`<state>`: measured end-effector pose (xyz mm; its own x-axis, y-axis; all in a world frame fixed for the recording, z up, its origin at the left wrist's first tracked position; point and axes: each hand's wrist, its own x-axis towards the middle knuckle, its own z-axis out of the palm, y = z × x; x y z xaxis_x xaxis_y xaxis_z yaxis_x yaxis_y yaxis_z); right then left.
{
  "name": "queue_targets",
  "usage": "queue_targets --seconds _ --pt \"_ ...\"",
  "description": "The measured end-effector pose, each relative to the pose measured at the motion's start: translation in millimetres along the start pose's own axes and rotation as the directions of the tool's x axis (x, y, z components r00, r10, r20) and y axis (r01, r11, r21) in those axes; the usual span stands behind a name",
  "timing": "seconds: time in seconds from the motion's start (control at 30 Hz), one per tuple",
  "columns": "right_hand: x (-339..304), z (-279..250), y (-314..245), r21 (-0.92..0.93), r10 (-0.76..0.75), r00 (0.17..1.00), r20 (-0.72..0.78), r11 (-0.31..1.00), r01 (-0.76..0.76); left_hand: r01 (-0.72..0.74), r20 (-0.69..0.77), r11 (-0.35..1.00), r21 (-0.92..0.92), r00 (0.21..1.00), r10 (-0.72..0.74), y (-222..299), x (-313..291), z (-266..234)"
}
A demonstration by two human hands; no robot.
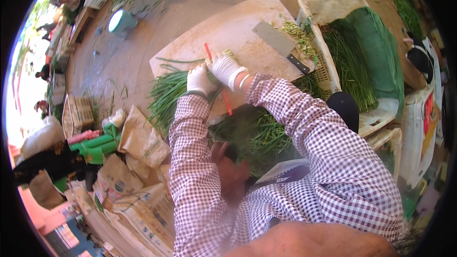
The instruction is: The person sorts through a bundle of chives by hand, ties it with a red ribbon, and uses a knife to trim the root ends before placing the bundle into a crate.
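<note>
Left hand (200, 80): gloved, you've got it closed on the green stalks (169, 88)!
Right hand (226, 68): tight beside it, fingers curled near the red strip (227, 104); what it grips, I can't tell.
Stalks: across your pale table (214, 26), tips fanning left.
Cleaver (275, 39): flat, off to your right.

From the wearer's head, 1 fisheye view looks steeply down at the board (233, 35), from its near side. It is close, yet wide enough to include floor (162, 16) beyond the board.
</note>
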<state>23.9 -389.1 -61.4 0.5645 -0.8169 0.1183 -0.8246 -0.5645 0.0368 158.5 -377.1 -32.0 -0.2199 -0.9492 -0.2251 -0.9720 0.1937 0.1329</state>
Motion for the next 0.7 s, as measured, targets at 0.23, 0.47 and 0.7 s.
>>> queue_targets --seconds 0.23,0.47,0.7 --pt "4.8 -20.5 15.8 0.096 -0.023 0.985 0.171 0.995 0.007 0.016 0.134 0.998 -0.059 0.991 -0.008 15.8 9.0 -24.3" --pt "7.5 -9.3 21.7 0.22 -0.023 0.996 0.087 0.976 0.003 0.011 0.369 0.988 0.154 0.927 -0.067 12.4 27.3 -36.2" --pt "9.5 -19.8 18.9 0.166 -0.064 0.993 0.104 0.985 0.046 0.003 0.322 0.988 0.156 0.945 -0.054 0.6 28.8 -17.4"
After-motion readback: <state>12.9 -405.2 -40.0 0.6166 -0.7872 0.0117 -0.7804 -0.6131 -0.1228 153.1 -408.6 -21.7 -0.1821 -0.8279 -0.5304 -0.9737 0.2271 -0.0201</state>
